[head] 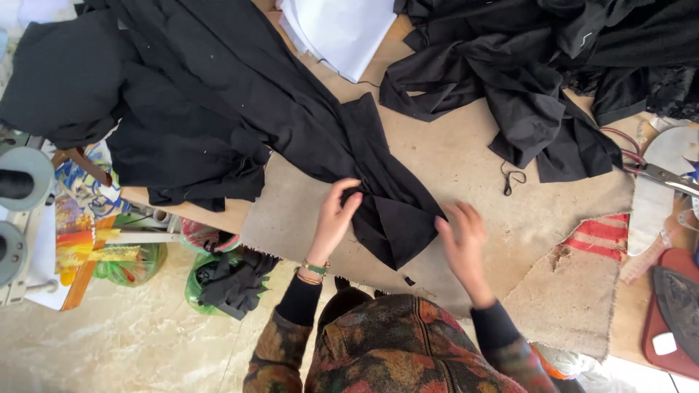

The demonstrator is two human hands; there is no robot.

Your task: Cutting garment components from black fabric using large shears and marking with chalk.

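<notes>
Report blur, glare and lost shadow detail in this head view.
Head view: right hand is motion-blurred, left hand sharper; black cloth is so dark its folds barely show; white sheets nearly blown out; even daylight, soft shadows; table edges bow slightly from the wide lens.

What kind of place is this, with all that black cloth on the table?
Probably a small sewing or tailoring workshop: black fabric lies across a worktable, with scissors at the right edge and thread spools at the left.
</notes>
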